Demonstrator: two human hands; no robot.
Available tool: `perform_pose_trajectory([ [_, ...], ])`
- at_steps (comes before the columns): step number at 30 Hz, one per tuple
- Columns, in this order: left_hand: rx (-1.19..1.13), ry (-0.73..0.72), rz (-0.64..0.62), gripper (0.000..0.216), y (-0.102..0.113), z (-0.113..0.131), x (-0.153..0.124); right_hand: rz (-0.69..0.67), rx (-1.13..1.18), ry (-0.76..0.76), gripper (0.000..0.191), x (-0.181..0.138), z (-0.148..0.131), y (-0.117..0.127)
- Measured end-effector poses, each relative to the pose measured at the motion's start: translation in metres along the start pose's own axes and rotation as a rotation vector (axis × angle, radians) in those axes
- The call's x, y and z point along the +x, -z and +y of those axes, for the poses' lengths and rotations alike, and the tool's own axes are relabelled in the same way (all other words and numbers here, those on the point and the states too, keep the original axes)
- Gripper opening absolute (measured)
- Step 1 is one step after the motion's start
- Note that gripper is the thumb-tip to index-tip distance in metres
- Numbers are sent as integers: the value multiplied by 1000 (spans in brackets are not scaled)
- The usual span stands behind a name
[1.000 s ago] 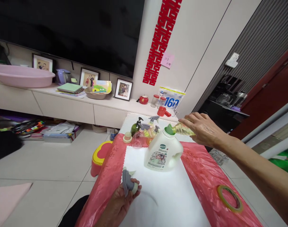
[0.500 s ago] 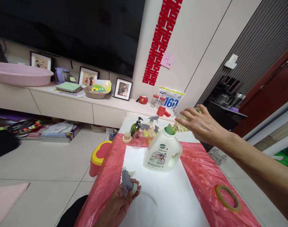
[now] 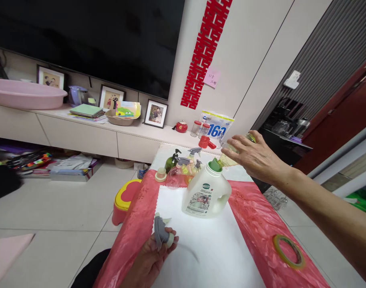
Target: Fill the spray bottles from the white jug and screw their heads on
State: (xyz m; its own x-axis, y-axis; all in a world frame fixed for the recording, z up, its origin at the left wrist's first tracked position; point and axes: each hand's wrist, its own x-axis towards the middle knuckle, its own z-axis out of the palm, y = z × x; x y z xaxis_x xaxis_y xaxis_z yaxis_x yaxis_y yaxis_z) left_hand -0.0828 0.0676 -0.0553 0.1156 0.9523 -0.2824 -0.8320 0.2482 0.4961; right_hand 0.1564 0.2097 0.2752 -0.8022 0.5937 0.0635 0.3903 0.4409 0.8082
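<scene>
My left hand [image 3: 153,254] is closed around a grey spray trigger head [image 3: 162,232], whose thin clear tube trails over the white mat. With fingers wrapped round it, my right hand [image 3: 252,154] holds a clear yellowish bottle [image 3: 228,160] tipped on its side. The bottle's mouth is at the green spout [image 3: 215,165] of a large whitish detergent jug [image 3: 205,192]. The jug stands upright on the white mat [image 3: 219,248], its label facing me. My fingers hide much of the tilted bottle.
Behind the jug stand a dark green pump bottle [image 3: 171,162] and several clear spray bottles [image 3: 176,178]. Beside them sits a pale round cap [image 3: 160,174]. A tape roll [image 3: 288,251] lies on the red table cover [image 3: 249,200], right. A yellow-and-red stool [image 3: 123,200] stands left of the table.
The liquid visible in the tilted bottle looks lower than before. Both hands and the jug have stayed nearly in place; the view has shifted slightly.
</scene>
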Motion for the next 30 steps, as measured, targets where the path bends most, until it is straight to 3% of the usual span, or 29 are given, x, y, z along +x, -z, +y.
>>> perform_pose_trajectory([
  [6, 16, 7, -32, 42, 3, -2, 1, -3, 17, -23, 46, -1, 1, -1],
  [14, 3, -2, -22, 42, 0, -1, 1, 16, 44, -50, 62, -4, -5, -7],
  [18, 19, -1, -8, 42, 0, 0, 0, 54, 152, -196, 63, -16, -9, -16],
  [24, 23, -7, -17, 44, 1, 1, 1, 147, 652, -577, 63, -73, -31, -28],
  [26, 15, -3, -11, 44, 0, 1, 2, 162, 942, -669, 68, -95, -54, -30],
  [30, -23, -29, 53, 45, -8, 3, 2, 0, 1500, -785, 77, -124, -127, -34],
])
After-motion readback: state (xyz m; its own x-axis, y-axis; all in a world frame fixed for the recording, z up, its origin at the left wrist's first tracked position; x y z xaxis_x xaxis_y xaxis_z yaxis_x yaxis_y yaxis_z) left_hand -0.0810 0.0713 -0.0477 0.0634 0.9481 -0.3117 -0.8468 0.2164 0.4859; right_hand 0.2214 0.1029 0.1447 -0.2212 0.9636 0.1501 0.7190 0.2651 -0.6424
